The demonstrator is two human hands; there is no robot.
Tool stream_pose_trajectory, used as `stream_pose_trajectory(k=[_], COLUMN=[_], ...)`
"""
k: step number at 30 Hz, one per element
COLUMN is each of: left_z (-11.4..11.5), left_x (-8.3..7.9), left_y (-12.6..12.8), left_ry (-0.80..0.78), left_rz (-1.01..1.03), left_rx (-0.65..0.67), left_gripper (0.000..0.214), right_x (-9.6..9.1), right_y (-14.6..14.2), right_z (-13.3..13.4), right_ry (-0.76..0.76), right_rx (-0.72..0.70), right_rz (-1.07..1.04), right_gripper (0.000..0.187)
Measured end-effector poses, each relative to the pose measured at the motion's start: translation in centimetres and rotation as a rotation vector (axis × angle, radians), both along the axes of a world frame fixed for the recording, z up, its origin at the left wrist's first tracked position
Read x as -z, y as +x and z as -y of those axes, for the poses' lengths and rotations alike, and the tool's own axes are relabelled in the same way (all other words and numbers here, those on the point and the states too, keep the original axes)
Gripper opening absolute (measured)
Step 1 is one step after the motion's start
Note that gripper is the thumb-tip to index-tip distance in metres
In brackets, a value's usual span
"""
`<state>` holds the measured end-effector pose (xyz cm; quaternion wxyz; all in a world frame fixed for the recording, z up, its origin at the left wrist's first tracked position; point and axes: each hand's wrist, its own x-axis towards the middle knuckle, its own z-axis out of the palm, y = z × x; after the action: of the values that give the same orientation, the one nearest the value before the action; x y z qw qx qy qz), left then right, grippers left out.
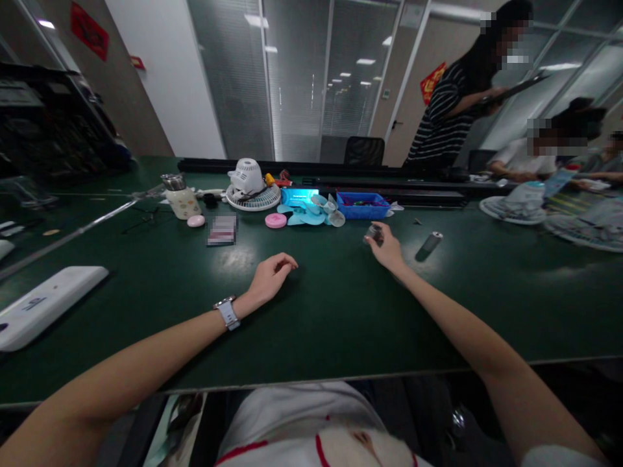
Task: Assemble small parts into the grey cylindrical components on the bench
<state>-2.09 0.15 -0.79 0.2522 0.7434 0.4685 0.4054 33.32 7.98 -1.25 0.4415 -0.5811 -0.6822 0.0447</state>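
Note:
My left hand (270,275) rests on the green table (341,311) with its fingers loosely curled and nothing in them; a white watch sits on that wrist. My right hand (385,246) reaches further out and pinches a small grey cylindrical part (374,233) just above the tabletop. A second metal cylinder (429,244) lies on the table to the right of that hand.
Across the table lie a white fan housing and grille (250,185), pale blue fan blades (314,211), a blue parts bin (363,205), pink discs (276,220), a cup (181,196). A white device (46,301) lies left. People work at the far right.

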Motion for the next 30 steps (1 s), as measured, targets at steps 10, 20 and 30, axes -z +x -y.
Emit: stream_pose_trajectory(k=[10,20,30], left_z=[1.3,0.7,-1.0], left_x=[-0.7,-1.8,0.3], left_y=[0.6,0.4,-1.2], left_ry=[0.308,0.301,0.071], left_rz=[-0.061,0.013,-0.344], left_rx=[0.133,0.008,0.140], left_gripper=[0.025,0.025,0.024], right_x=[-0.3,-0.2,-0.9], right_y=[-14.1,-13.8,-11.4], right_z=[9.6,10.0,8.3], right_ry=[-0.195,-0.168,-0.012], right_rx=[-0.794,-0.721,-0.508], right_rz=[0.033,0.107,-0.043], right_gripper=[0.077,0.081,0.062])
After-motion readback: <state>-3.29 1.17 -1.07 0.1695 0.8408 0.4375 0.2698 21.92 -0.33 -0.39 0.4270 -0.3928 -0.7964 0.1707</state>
